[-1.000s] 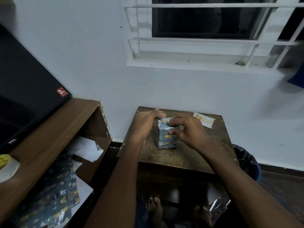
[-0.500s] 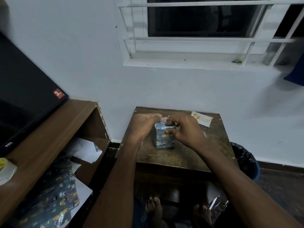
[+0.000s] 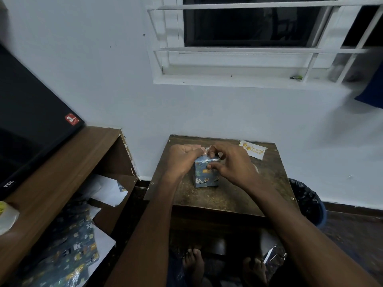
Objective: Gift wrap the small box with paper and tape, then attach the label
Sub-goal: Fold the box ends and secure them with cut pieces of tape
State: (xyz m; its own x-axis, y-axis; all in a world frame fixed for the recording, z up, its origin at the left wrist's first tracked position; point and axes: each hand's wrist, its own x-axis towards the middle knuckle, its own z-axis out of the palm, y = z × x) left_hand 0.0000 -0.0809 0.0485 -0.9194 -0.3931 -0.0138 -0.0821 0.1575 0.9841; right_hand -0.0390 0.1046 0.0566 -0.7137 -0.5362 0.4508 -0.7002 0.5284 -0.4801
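Observation:
A small box (image 3: 205, 177) covered in dark blue patterned paper stands upright in the middle of a small brown wooden table (image 3: 228, 195). My left hand (image 3: 182, 159) curls round the box's top left edge. My right hand (image 3: 232, 162) grips the top right, its thumb on the front face and its fingertips pinching the paper at the top. The fingertips of both hands meet over the top of the box. A white label (image 3: 251, 151) with yellow print lies flat at the table's far right corner.
Leftover patterned wrapping paper (image 3: 68, 257) and white paper (image 3: 107, 191) lie on the lower shelf of a wooden stand (image 3: 62, 168) at left, which carries a black TV (image 3: 31, 125). A dark bin (image 3: 306, 201) stands right of the table. My bare feet are under the table.
Both hands have closed in on the top of the box, and the right fingers have moved up from the side to the top edge. The box has stayed in place.

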